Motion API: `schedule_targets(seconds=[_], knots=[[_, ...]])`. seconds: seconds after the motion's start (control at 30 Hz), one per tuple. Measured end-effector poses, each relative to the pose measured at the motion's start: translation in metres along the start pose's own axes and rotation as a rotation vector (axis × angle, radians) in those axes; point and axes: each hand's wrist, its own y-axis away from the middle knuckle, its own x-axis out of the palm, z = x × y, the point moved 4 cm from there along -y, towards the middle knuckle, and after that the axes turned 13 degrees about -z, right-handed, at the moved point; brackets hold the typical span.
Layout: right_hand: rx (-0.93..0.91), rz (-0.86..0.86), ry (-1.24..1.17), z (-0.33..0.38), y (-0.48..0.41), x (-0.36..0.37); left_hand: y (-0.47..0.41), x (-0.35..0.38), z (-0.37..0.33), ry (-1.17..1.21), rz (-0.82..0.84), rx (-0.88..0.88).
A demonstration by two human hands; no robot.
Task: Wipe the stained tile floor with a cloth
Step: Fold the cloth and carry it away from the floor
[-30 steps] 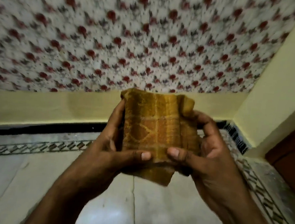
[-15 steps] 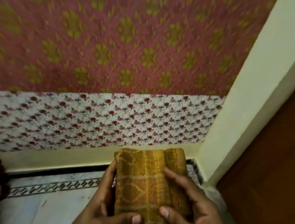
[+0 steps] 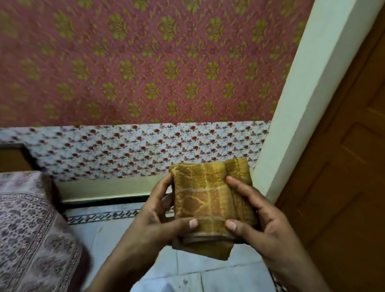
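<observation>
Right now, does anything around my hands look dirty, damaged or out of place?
Yes: dark smudges stain the pale tile floor at the bottom of the view, below the folded cloth gripped by the left hand and right hand. Nothing else stands out.

Cloth (image 3: 208, 200): rear face hidden; left hand (image 3: 155, 223) fingertips behind it. Left of cloth: patterned bedcover (image 3: 18, 236) cut by frame edges, wallpaper (image 3: 34, 41) blurred. Below cloth: floor (image 3: 221, 291) smudge (image 3: 171, 291) partly cut off
</observation>
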Motion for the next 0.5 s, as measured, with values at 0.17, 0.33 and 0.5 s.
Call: schedule_targets(seconds=[0.17, 0.33, 0.5], knots=[[-0.068, 0.032, 0.048, 0.025, 0.099, -0.027, 0.103, 0.025, -0.002, -0.034, 0.052, 0.050], [-0.109, 0.062, 0.074, 0.042, 0.205, -0.058, 0.211, 0.049, 0.010, -0.085, 0.029, 0.109], [-0.125, 0.041, 0.096, 0.059, 0.293, -0.084, 0.298, 0.076, 0.016, -0.105, 0.009, 0.187]])
